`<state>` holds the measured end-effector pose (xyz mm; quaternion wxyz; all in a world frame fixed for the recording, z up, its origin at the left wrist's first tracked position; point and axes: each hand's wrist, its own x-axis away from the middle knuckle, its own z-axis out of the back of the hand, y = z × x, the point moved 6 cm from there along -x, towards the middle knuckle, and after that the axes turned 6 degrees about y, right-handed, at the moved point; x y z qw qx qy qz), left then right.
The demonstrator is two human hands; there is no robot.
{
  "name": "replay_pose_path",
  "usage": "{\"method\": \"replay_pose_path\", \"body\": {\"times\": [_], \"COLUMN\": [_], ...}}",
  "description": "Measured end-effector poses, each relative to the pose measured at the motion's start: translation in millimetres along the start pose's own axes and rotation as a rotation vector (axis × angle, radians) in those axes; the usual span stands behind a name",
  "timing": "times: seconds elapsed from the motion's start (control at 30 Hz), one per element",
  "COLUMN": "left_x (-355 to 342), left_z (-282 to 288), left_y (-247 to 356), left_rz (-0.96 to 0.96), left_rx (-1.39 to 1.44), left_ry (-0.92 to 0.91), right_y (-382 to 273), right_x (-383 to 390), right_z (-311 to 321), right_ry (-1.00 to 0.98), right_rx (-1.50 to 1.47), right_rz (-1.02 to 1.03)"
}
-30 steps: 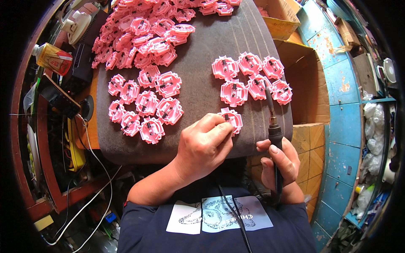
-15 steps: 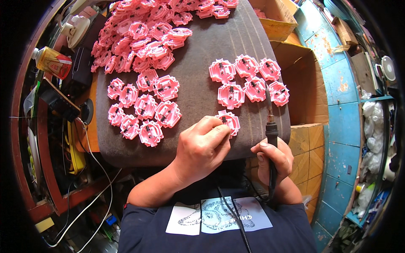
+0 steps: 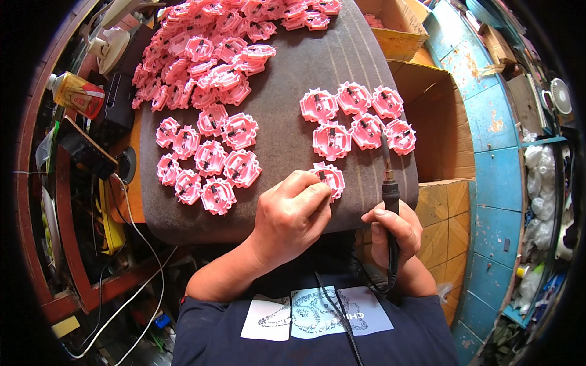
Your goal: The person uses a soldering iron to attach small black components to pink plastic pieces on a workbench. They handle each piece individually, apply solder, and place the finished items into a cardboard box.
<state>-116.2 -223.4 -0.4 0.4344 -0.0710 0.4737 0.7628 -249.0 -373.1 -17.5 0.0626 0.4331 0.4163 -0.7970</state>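
My left hand (image 3: 293, 204) is closed in a pinch over the left side of a pink plastic part (image 3: 332, 177) near the table's front edge. Whatever its fingertips grip is hidden by the fingers. In my right hand (image 3: 400, 232) is a soldering iron (image 3: 391, 201) with a black handle, its metal tip pointing away from me. That tip passes over or beside a group of similar pink parts (image 3: 330, 141), each with a small black piece inside. To the left lies another group of pink parts (image 3: 210, 157).
A large heap of pink parts (image 3: 201, 55) covers the far left of the dark table (image 3: 284, 116). Open cardboard boxes (image 3: 436, 122) stand along its right side. On the left are a bottle (image 3: 76, 94) and a white cable (image 3: 152, 244).
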Motion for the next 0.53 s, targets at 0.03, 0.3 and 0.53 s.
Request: {"method": "replay_pose_path", "body": {"times": [0.03,0.3,0.53], "left_x": [0.0,-1.4,-24.7], "left_z": [-0.1,-3.4,-37.8], "left_y": [0.1,1.6,11.3], "left_rz": [-0.004,-0.021,-0.097], "left_rx": [-0.001,0.012,0.076], "left_ry": [-0.001,-0.008,-0.065], "right_y": [-0.2,-4.7,-6.1], "right_x": [0.3,5.4,10.6], "right_z": [0.8,11.9,26.1], "right_ry": [0.001,0.028,0.077], "right_rx": [-0.003,0.005,0.028], "right_rz": [0.001,-0.014,0.002]}}
